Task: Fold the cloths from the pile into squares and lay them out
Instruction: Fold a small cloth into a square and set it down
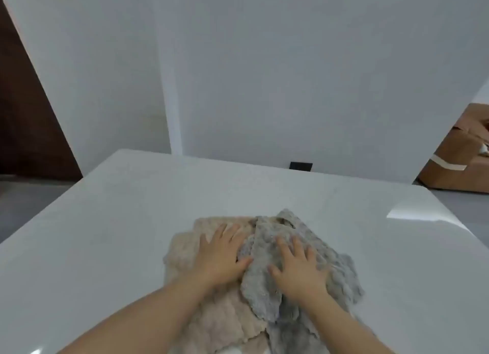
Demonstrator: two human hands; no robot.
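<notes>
A loose pile of textured cloths lies on the white table (111, 221) near its front edge. The beige cloth (182, 250) makes up the left part of the pile, and the grey cloth (267, 290) is crumpled on the right, overlapping it. My left hand (222, 255) lies flat on the pile where beige meets grey, fingers spread. Flat on the grey cloth rests my right hand (296, 266), fingers also spread. Neither hand grips any fabric. The pile's near end runs out of the frame at the bottom.
White walls stand behind the table, with a dark socket (300, 166) low on the wall. A brown sofa (460, 165) sits beyond the table's right corner. A dark doorway (23, 115) is at the far left.
</notes>
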